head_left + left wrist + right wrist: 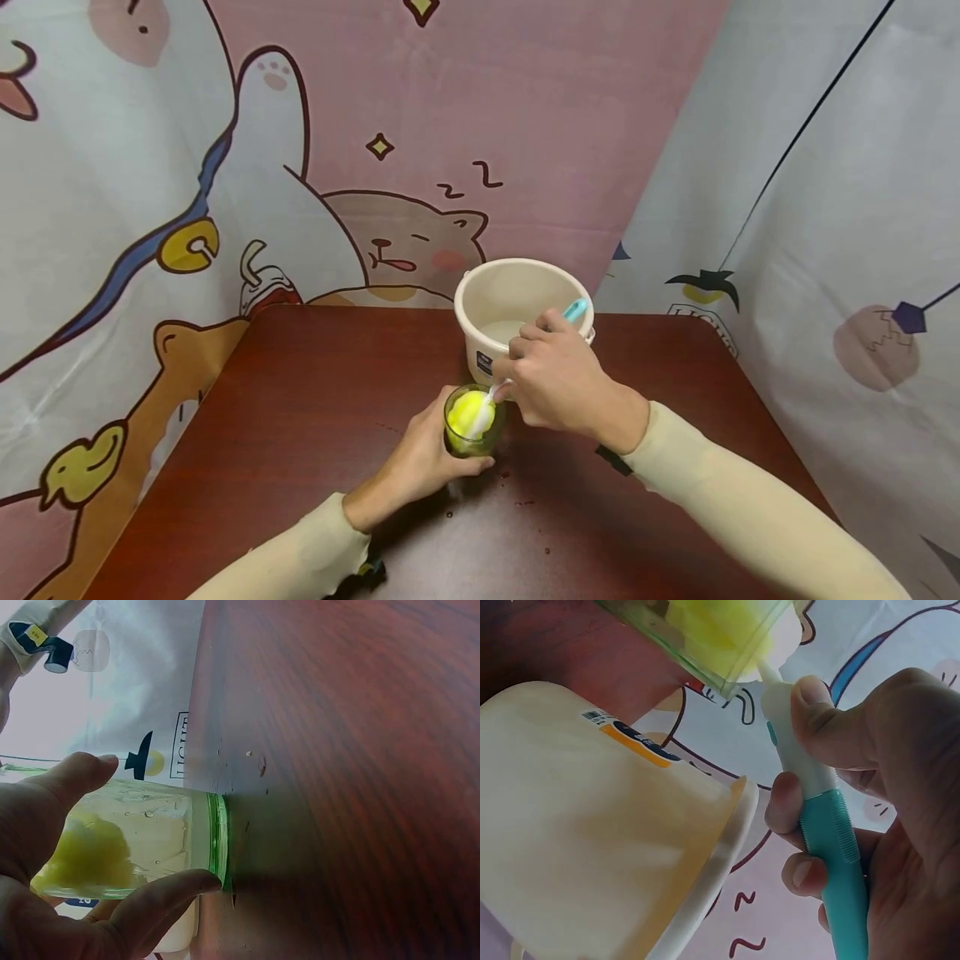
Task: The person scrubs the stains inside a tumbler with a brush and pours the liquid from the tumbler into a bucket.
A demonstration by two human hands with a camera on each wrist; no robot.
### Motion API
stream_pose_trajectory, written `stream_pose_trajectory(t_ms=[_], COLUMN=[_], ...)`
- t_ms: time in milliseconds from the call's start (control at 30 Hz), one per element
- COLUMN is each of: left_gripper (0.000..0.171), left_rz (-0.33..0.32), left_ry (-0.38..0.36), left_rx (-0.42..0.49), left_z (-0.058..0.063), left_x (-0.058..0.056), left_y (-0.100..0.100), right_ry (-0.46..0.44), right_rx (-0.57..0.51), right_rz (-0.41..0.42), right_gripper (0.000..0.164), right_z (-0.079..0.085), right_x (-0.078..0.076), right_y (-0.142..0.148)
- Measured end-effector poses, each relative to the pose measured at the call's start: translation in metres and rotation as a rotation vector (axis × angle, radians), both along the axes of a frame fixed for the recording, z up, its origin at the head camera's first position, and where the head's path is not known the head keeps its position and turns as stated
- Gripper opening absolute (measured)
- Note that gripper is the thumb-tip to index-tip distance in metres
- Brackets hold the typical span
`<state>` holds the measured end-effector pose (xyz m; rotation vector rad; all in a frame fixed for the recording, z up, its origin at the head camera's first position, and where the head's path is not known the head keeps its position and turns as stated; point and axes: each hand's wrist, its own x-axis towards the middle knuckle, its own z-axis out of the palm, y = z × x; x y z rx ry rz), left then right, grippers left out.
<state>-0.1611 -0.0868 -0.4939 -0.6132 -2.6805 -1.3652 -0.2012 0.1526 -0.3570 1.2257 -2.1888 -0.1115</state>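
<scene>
My left hand (422, 454) grips a clear, green-tinted drinking glass (169, 825) from its left side, thumb and fingers around it. The glass base shows close to the tabletop in the left wrist view. Inside the glass sits the yellow-and-white sponge head (470, 414) of a cup brush. With curled fingers, my right hand (562, 379) holds the brush by its white and teal handle (832, 832), which slants up and right from the glass. Just beyond both hands stands a cream bucket (517, 287); the right hand partly covers its front rim.
The bucket seems to have whitish liquid at its bottom and carries a dark label (484, 362). Small drops and specks dot the dark red-brown table (330, 392). A cartoon-printed cloth (585, 125) hangs behind the table and along its sides.
</scene>
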Motion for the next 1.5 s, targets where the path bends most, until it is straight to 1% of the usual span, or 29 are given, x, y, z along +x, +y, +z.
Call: stream_pose_trajectory(t_ms=[233, 433, 533, 600, 700, 833, 900, 967, 1167, 1300, 1500], left_gripper=[0.093, 0.101, 0.099, 0.094, 0.088, 0.089, 0.090, 0.090, 0.088, 0.087, 0.086], left_rz=[0.001, 0.009, 0.016, 0.017, 0.016, 0.008, 0.008, 0.010, 0.011, 0.015, 0.018], left_ry=[-0.011, -0.018, 0.001, 0.016, 0.023, 0.006, 0.000, -0.005, 0.004, 0.020, 0.019], left_rx=[0.011, 0.005, 0.007, 0.007, 0.004, -0.006, -0.012, -0.016, -0.010, -0.004, 0.001], left_z=[0.001, 0.002, 0.002, 0.003, 0.003, 0.004, 0.005, 0.005, 0.003, 0.002, 0.002], left_x=[0.000, 0.001, 0.002, 0.002, 0.003, 0.001, 0.001, 0.001, 0.002, 0.001, 0.001], left_y=[-0.002, 0.000, 0.000, 0.001, 0.001, 0.000, 0.000, 0.000, 0.000, 0.000, -0.001], right_ry=[0.027, 0.012, 0.019, 0.045, 0.109, 0.226, 0.273, 0.293, 0.237, 0.215, 0.157], right_rx=[0.062, 0.082, 0.092, 0.107, 0.144, 0.246, 0.308, 0.359, 0.438, 0.479, 0.494], right_rz=[-0.004, -0.018, -0.008, 0.015, 0.069, 0.140, 0.153, 0.145, 0.074, 0.040, 0.010], right_gripper=[0.024, 0.023, 0.020, 0.021, 0.020, 0.019, 0.020, 0.021, 0.029, 0.029, 0.034], right_z=[-0.004, -0.007, -0.005, -0.002, 0.005, 0.017, 0.021, 0.026, 0.036, 0.040, 0.045], right_x=[0.002, 0.003, 0.005, 0.006, 0.008, 0.009, 0.008, 0.007, 0.004, 0.005, 0.006], right_y=[-0.007, -0.007, -0.007, -0.007, -0.010, -0.018, -0.023, -0.027, -0.030, -0.029, -0.026])
